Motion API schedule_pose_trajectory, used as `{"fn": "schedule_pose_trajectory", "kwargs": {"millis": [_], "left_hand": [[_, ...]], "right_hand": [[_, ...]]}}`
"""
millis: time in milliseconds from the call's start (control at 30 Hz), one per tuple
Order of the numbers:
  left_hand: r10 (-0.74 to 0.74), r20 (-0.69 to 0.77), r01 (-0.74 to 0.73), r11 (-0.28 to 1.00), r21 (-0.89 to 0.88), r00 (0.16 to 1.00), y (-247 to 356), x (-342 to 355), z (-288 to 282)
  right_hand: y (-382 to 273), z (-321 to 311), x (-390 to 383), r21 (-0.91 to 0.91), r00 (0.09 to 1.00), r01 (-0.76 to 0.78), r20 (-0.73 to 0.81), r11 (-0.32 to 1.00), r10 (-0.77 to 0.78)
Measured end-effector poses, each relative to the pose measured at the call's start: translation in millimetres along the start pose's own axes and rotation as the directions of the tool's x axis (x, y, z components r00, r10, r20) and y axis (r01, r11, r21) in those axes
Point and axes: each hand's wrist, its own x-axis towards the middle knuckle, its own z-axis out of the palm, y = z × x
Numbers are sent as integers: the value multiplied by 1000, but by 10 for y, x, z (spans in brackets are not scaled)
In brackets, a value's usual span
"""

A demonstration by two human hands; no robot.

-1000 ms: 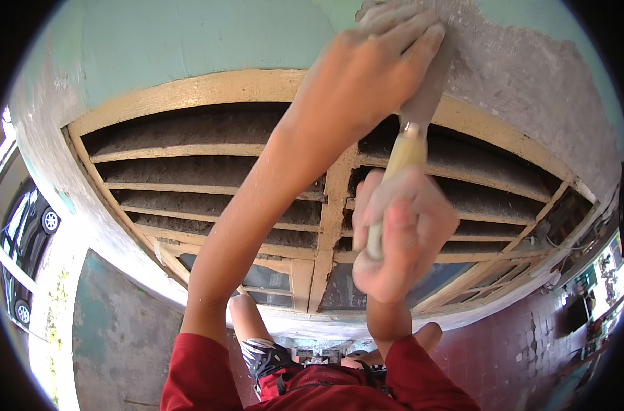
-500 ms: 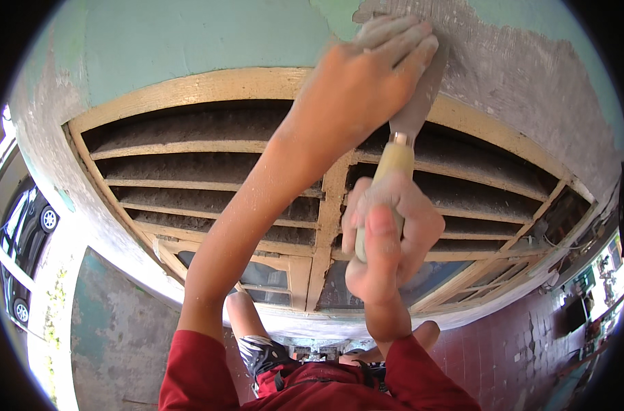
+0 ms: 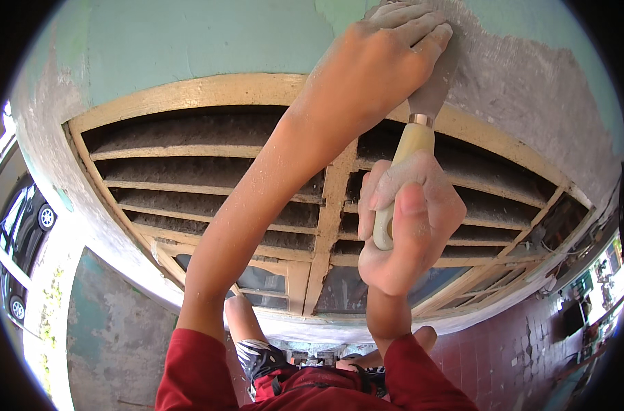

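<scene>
Green wall (image 3: 195,41) is surrounding a cream louvred vent (image 3: 181,151), scraper (image 3: 416,142) is slanting across the vent's right half, left hand (image 3: 384,65) is laying close-set fingers (image 3: 432,44) over the blade (image 3: 433,94) above the vent, right hand (image 3: 418,219) is clenching the handle (image 3: 414,138) before it.

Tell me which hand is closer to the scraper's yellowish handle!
Right. The right hand is wrapped around the handle; the left hand is farther up, beyond the handle, at the blade.
</scene>
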Motion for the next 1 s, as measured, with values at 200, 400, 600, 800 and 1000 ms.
{"fn": "schedule_pose_trajectory", "kwargs": {"millis": [200,400,600,800,1000], "left_hand": [[-20,-4,20,1000,19,1000,50,-168,10],[-32,16,32,999,22,999,20,-123,-32],[-33,25,33,999,-10,999,-31,-43,-98],[-35,70,33,999,37,997,44,-221,-104],[-96,147,98,995,-6,984,86,-158,-187]], "right_hand": [[51,-40,-125,-30,1000,-22,20,999,23],[74,14,-145,-18,999,-23,28,1000,24],[49,22,-23,5,999,9,33,1000,-9],[118,16,-179,-34,999,10,35,999,-9],[14,72,-157,30,998,-67,15,997,67]]}}
